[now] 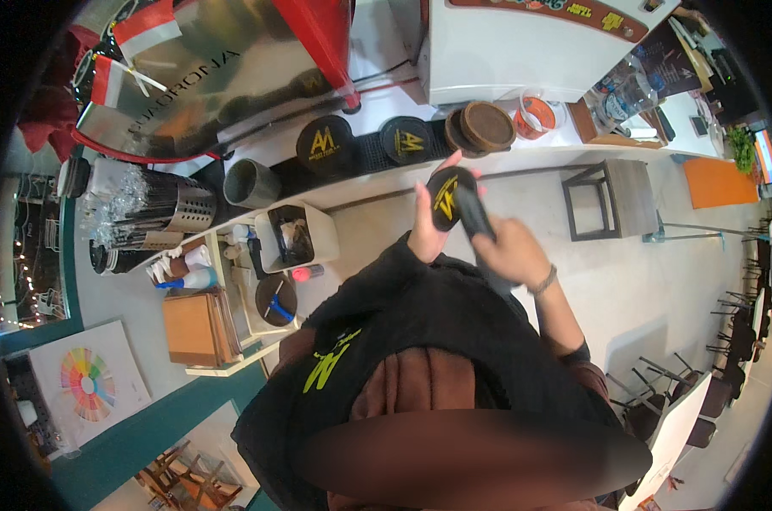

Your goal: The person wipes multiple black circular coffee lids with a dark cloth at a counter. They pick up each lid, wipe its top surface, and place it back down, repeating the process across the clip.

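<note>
My left hand (426,237) holds a round black coaster (445,202) with a yellow printed mark, its fingertips showing past the far rim. In my right hand (517,254) is a long dark item (474,214), blurred by motion, so its kind is unclear. The item's upper end overlaps the right side of the coaster. On the counter beyond, two similar black coasters (325,145) (405,139) lie on a black rubber bar mat (370,154). Beside them are stacked brown round coasters (489,126).
An espresso machine (233,76) and a white appliance (520,57) back the counter. Nearby stand a grey cup (250,184), a perforated metal straw holder (194,197), a plastic cup (535,118) and plastic bottles (628,105). A bin (322,239) is at lower left, a stool (628,198) at right.
</note>
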### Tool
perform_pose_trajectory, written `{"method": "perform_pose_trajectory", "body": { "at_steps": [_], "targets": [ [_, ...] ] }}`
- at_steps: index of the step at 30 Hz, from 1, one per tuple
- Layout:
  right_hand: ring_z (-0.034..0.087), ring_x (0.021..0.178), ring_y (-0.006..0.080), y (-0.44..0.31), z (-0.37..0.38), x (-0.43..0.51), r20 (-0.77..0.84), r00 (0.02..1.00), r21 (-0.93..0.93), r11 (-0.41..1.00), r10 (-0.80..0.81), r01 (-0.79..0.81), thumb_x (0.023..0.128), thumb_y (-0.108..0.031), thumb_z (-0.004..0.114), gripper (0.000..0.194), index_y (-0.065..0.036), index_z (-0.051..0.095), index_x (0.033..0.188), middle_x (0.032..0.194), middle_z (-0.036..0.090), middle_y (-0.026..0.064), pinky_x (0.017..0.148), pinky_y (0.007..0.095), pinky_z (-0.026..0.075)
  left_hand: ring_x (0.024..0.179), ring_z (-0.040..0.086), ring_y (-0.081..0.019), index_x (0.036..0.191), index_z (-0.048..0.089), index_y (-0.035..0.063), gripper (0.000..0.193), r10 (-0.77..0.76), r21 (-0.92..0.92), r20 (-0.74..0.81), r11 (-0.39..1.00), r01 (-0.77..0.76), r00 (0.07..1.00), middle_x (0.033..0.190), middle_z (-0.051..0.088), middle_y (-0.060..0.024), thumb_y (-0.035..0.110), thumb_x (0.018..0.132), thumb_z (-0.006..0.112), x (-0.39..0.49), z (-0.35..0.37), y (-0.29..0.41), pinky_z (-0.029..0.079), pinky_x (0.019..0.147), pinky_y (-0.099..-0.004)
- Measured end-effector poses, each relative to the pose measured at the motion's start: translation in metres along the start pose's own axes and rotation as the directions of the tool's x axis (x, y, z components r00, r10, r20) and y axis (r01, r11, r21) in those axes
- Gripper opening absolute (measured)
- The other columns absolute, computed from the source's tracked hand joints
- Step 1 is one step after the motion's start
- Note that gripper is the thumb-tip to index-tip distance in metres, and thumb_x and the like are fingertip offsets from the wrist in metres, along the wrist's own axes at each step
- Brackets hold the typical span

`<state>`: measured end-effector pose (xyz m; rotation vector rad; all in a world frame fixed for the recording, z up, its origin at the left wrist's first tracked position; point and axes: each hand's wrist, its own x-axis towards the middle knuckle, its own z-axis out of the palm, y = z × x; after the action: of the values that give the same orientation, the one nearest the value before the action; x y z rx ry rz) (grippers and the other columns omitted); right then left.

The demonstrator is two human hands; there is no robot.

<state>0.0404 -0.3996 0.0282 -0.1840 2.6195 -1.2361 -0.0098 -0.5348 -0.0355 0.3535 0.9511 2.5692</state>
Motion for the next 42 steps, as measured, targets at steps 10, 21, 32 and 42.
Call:
{"method": "perform_pose_trajectory", "body": {
  "at_steps": [10, 21, 32, 42],
  "targets": [
    [0.058, 0.065, 0.0421, 0.01, 0.002, 0.009, -0.137, 0.986, 0.078, 0.993, 0.096, -0.086, 0.077, -0.021, 0.057, 0.023, -0.001, 0.059, 0.086, 0.064, 0.057, 0.0246, 0.064, 0.0471, 0.046, 0.109, 0.054, -0.0331, 0.141, 0.022, 0.0043, 0.082, 0.11, 0.083, -0.03, 0.991, -0.108, 0.993, 0.125, 0.048, -0.0189, 0.067, 0.088, 0.02, 0.01, 0.005, 0.003, 0.043, 0.095, -0.0431],
    [0.059, 0.068, 0.041, 0.009, 0.011, 0.008, -0.264, 0.961, 0.11, 0.992, 0.082, -0.055, 0.076, -0.018, 0.056, 0.022, 0.001, 0.059, 0.087, 0.07, 0.059, 0.0238, 0.063, 0.0449, 0.047, 0.106, 0.055, -0.0285, 0.139, 0.028, 0.006, 0.074, 0.109, 0.102, 0.007, 0.989, -0.109, 0.994, 0.119, 0.052, -0.0163, 0.062, 0.091, 0.019, 0.005, 0.02, -0.004, 0.042, 0.095, -0.0397],
    [0.053, 0.064, 0.0117, 0.029, 0.015, -0.005, -0.301, 0.95, 0.569, 0.815, 0.079, 0.112, 0.077, -0.008, 0.052, 0.02, 0.005, 0.056, 0.092, 0.071, 0.058, 0.0053, 0.058, 0.029, 0.046, 0.114, 0.05, -0.0291, 0.133, 0.036, 0.0099, 0.05, 0.007, -0.243, -0.082, 0.97, -0.027, 0.997, 0.126, 0.049, -0.0186, 0.04, 0.094, 0.042, 0.008, 0.015, 0.027, 0.041, 0.097, -0.04],
    [0.06, 0.06, 0.0368, 0.021, 0.041, 0.007, -0.217, 0.965, -0.013, 0.989, -0.148, 0.148, 0.077, -0.016, 0.056, 0.018, 0.003, 0.056, 0.079, 0.065, 0.058, 0.0219, 0.058, 0.04, 0.048, 0.117, 0.048, -0.0283, 0.139, 0.03, 0.0074, 0.07, -0.192, -0.038, -0.054, 0.981, 0.19, 0.98, 0.132, 0.045, -0.0186, 0.059, 0.092, 0.021, -0.006, 0.0, 0.011, 0.033, 0.101, -0.0402]
  ]
}}
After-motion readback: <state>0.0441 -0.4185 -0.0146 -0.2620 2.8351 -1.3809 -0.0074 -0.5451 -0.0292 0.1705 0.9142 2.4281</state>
